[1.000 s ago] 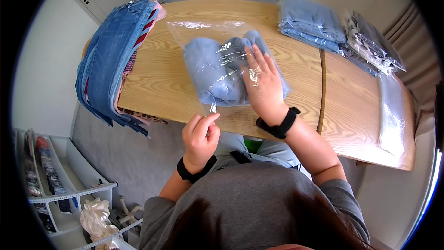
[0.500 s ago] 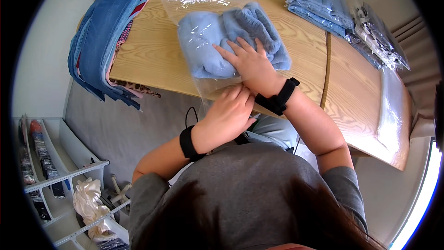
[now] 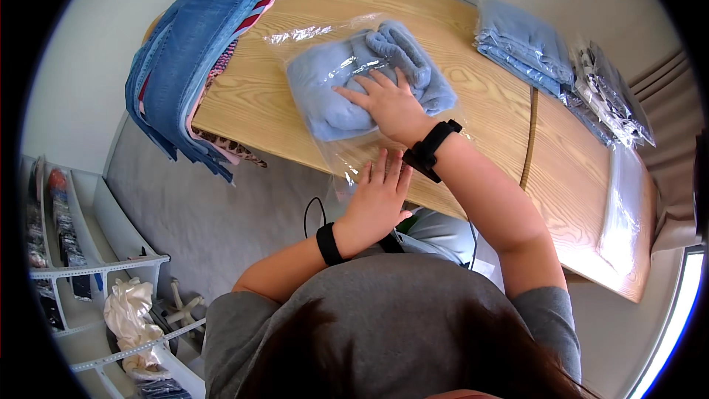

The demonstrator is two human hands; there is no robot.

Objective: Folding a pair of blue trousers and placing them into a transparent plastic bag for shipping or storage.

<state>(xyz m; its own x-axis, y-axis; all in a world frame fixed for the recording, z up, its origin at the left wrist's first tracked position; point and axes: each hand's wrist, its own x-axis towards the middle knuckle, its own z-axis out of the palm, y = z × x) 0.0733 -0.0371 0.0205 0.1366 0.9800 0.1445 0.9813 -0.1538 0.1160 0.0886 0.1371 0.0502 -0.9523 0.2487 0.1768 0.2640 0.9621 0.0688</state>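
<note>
A folded, fluffy light-blue garment (image 3: 317,92) lies inside a clear plastic bag (image 3: 295,33) on the wooden table. My right hand (image 3: 395,107) presses flat on the garment through the plastic, fingers spread. Nearer to me, my left hand (image 3: 375,203) rests with its fingers stretched over the bag's near end at the table edge. Part of the plastic hangs down past that edge beside the left fingers. Each wrist has a black band.
A pile of blue jeans (image 3: 203,52) and other clothes drapes over the table's left end. Bagged blue garments (image 3: 521,41) and bagged black-and-white items (image 3: 605,92) lie at the far right. Flat clear bags (image 3: 622,210) lie near the right edge. White shelving (image 3: 136,260) stands at lower left.
My left hand has drawn back slightly from beneath the right wrist, its fingers now straighter. The right hand stays pressed on the garment. The whole view has shifted a little.
</note>
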